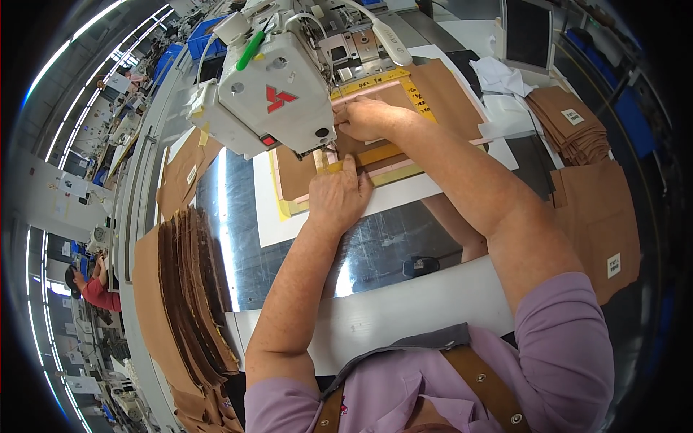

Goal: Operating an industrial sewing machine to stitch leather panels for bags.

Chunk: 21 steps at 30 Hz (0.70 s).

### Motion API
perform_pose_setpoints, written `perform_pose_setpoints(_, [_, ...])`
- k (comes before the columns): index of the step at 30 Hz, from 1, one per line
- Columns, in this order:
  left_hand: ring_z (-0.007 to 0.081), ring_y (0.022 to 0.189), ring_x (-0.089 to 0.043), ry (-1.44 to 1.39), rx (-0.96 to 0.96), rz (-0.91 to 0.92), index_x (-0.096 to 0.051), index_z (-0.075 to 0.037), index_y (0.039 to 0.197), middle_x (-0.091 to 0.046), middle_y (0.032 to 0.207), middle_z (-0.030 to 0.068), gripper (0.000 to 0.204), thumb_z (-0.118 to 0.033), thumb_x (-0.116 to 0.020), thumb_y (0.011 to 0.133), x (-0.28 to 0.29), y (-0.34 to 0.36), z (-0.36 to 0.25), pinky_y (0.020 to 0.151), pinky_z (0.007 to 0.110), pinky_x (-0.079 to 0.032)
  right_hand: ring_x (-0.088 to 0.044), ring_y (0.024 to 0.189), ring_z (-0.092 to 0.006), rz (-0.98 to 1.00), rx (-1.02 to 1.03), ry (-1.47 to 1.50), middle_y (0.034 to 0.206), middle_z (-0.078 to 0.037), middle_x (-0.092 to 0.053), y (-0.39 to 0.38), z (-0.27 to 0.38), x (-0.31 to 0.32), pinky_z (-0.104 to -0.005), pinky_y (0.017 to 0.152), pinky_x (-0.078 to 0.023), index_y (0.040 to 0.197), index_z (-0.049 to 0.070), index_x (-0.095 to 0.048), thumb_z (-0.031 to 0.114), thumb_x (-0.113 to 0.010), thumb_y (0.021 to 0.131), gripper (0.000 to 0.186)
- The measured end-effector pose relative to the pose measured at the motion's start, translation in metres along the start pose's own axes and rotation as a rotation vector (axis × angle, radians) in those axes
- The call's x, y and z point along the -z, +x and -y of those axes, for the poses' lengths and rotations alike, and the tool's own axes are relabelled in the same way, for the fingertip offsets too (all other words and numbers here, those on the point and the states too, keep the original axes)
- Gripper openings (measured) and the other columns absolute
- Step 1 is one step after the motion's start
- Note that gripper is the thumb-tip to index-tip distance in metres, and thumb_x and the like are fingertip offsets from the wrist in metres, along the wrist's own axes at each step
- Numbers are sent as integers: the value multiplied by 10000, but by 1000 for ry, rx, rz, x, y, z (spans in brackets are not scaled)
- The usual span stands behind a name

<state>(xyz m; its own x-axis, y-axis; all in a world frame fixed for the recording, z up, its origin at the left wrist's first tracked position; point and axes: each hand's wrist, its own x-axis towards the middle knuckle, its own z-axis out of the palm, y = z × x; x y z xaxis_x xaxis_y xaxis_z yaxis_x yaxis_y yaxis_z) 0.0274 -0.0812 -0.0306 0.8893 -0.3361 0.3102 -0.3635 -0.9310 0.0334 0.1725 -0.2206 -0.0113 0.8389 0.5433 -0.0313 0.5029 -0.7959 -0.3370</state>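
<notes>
A white sewing machine head [278,86] with a red emblem stands over a template [393,175] edged in yellow and pink strips. Brown fabric pieces [451,94] lie in and around this template, on a white sheet [271,229]. My left hand [336,200] rests flat at the template's near edge, its index finger stretched onto a yellow strip below the needle area. Farther in, just right of the machine head, my right hand [366,119] bends over the brown fabric with its fingers curled and pressed together. Whatever lies between those fingertips is hidden.
Stacked brown pieces [191,289] stand at the left; more brown stacks [570,123] with white labels lie at the right. A dark monitor [527,35] is at the back right, near crumpled white material [500,77]. A person in red [99,292] sits far left.
</notes>
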Motion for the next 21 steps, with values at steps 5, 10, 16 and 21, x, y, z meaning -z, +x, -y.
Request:
perform_pose_setpoints(5, [351, 611, -679, 1, -9, 87, -616, -22, 1318, -667, 637, 177, 524, -408, -539, 973, 17, -13, -2, 611, 448, -510, -456, 1406, -278, -25, 15, -37, 1427, -41, -602, -10, -3, -7, -578, 1182, -312, 1370, 307, -651, 301, -521, 974, 417])
perform_pose_setpoints(10, [345, 600, -679, 38, 75, 169, -634, -74, 1349, -670, 632, 172, 628, -556, -566, 952, 36, -25, 0, 610, 439, -508, -398, 1447, -260, -60, 55, -77, 1519, -10, -512, -32, 4, -15, -657, 1182, -247, 1432, 307, -591, 318, -481, 1003, 443])
perform_pose_setpoints(16, [345, 609, -689, -45, 81, 134, -636, -75, 1353, -681, 642, 166, 674, -597, -594, 930, 36, -41, -8, 618, 435, -533, -380, 1458, -243, -85, 76, -183, 1558, 20, -459, -49, 11, -16, -669, 1173, -241, 1483, 311, -524, 388, -463, 1023, 471])
perform_pose_setpoints(21, [347, 603, -688, -35, 92, 146, -623, -52, 1358, -678, 637, 167, 681, -580, -600, 929, 38, -53, -15, 604, 436, -535, -388, 1451, -233, -113, 62, -177, 1540, 8, -480, -64, 21, -22, -667, 1169, -236, 1492, 255, -507, 429, -461, 1024, 502])
